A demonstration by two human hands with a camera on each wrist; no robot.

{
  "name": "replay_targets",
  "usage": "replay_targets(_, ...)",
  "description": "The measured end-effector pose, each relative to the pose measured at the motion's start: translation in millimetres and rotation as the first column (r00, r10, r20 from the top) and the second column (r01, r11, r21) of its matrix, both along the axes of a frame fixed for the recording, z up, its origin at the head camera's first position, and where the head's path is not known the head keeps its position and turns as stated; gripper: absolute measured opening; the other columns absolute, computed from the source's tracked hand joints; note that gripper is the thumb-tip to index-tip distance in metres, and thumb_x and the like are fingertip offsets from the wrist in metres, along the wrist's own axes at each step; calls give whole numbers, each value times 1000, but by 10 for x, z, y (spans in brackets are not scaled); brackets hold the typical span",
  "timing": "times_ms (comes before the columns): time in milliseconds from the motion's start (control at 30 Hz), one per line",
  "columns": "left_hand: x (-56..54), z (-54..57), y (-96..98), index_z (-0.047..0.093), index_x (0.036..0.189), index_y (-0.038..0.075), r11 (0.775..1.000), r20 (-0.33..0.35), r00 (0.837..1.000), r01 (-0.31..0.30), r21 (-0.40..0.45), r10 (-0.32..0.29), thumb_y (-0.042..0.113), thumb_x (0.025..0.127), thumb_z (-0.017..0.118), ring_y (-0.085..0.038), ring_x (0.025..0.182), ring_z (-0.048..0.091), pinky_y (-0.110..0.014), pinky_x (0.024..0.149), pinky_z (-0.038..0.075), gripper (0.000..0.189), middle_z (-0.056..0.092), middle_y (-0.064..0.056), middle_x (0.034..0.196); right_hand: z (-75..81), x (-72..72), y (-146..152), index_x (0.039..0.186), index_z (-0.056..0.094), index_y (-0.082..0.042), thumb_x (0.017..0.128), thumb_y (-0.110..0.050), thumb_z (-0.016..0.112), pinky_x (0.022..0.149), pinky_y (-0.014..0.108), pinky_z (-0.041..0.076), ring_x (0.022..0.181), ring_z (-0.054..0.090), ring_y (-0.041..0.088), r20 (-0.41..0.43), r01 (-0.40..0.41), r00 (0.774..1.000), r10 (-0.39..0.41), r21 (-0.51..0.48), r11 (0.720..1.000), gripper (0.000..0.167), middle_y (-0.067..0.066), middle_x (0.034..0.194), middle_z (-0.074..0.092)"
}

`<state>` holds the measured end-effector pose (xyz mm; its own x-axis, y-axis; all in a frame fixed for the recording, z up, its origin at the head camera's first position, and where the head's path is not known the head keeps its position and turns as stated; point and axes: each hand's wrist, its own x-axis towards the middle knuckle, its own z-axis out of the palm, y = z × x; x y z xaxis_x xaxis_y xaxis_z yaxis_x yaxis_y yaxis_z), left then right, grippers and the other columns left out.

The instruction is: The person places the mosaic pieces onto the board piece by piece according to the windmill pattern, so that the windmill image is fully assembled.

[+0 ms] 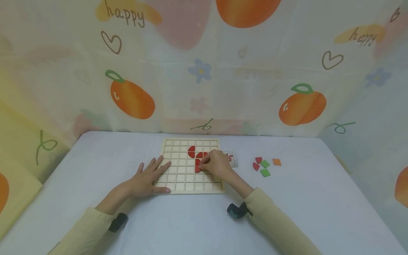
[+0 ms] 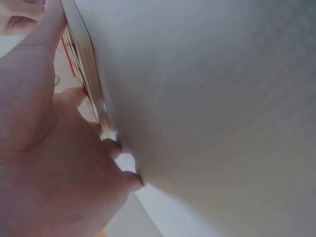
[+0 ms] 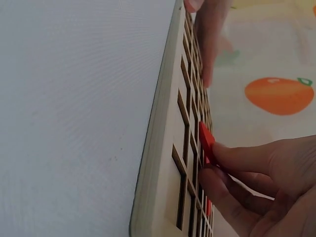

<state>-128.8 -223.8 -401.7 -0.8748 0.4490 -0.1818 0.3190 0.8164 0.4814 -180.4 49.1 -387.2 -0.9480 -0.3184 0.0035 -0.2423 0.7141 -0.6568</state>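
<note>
A wooden grid board [image 1: 181, 178] lies on the table with several red rounded tiles [image 1: 191, 152] in its cells. Its left edge is under my left hand [image 1: 145, 180], whose fingers are spread, with the thumb by the near left corner; the left wrist view shows those fingers [image 2: 74, 96] along the board's side. Over the middle of the board my right hand [image 1: 219, 164] pinches a red tile [image 3: 206, 140] between thumb and fingers. In the right wrist view that tile is tilted, right at the grid's bars. The right hand hides some cells behind it.
A small pattern card [image 1: 234, 158] with a printed grid and red shapes lies at the board's right side. Farther right are loose red tiles [image 1: 256, 166], green tiles [image 1: 265, 173] and an orange tile [image 1: 277, 162]. A printed cloth [image 1: 223, 88] hangs behind the table.
</note>
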Motion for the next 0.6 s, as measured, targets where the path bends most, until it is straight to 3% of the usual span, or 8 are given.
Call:
replay_targets(300, 8, 47, 22, 24, 156, 12, 1000, -3, 1000, 1, 5, -1, 59, 83, 69, -49, 146, 0, -70, 109, -6, 98, 4, -24, 162, 16, 31, -21, 79, 78, -8, 82, -16, 80, 52, 22, 42, 67, 60, 10, -54, 12, 998, -11, 25, 1000, 8, 1, 75, 74)
replay_targets(600, 2, 42, 26, 23, 157, 13, 1000, -2, 1000, 8, 8, -8, 59, 82, 68, -48, 146, -1, -69, 110, -8, 99, 2, -22, 162, -14, 23, -23, 76, 78, -9, 82, -14, 81, 49, 21, 42, 70, 61, 11, -34, 41, 999, -40, 37, 998, 8, -1, 73, 73)
